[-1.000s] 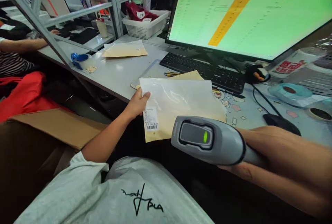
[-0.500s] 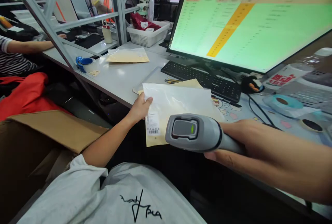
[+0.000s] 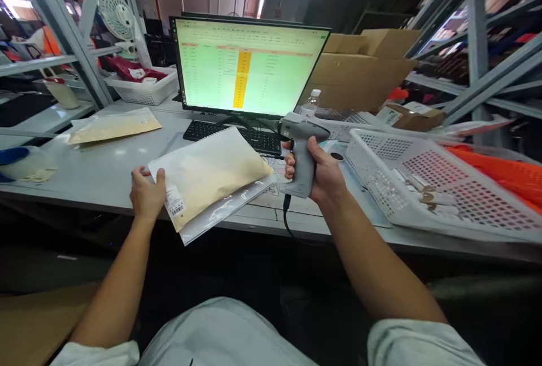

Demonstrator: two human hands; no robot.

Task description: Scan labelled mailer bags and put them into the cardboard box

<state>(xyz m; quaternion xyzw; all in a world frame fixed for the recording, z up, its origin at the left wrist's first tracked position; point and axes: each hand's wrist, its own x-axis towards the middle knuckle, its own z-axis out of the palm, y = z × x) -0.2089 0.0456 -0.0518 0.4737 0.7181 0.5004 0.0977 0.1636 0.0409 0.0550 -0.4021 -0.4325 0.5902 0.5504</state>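
Note:
My left hand [image 3: 148, 194] is closed on the left edge of a plastic mailing bag [image 3: 212, 171], pale yellow and white, with a barcode label [image 3: 174, 201] at its lower left corner. Beneath it a second, shiny clear-white bag [image 3: 224, 216] sticks out; whether the hand grips that one too I cannot tell. My right hand [image 3: 324, 177] is wrapped round the handle of a grey barcode scanner [image 3: 302, 154], held upright just right of the bag. A black cable hangs from the handle's foot.
Behind the bag stand a keyboard [image 3: 203, 130] and a lit monitor [image 3: 249, 72]. Another yellowish bag [image 3: 116, 127] lies on the desk at left, near a blue tape dispenser [image 3: 12, 157]. White baskets [image 3: 146, 92] stand at back left and right. Cardboard boxes [image 3: 347, 75] sit behind.
The view has swung right and up. The scanner has moved from over the bag's right part to beside it, now upright. The left hand still holds the bag, which is tilted differently.

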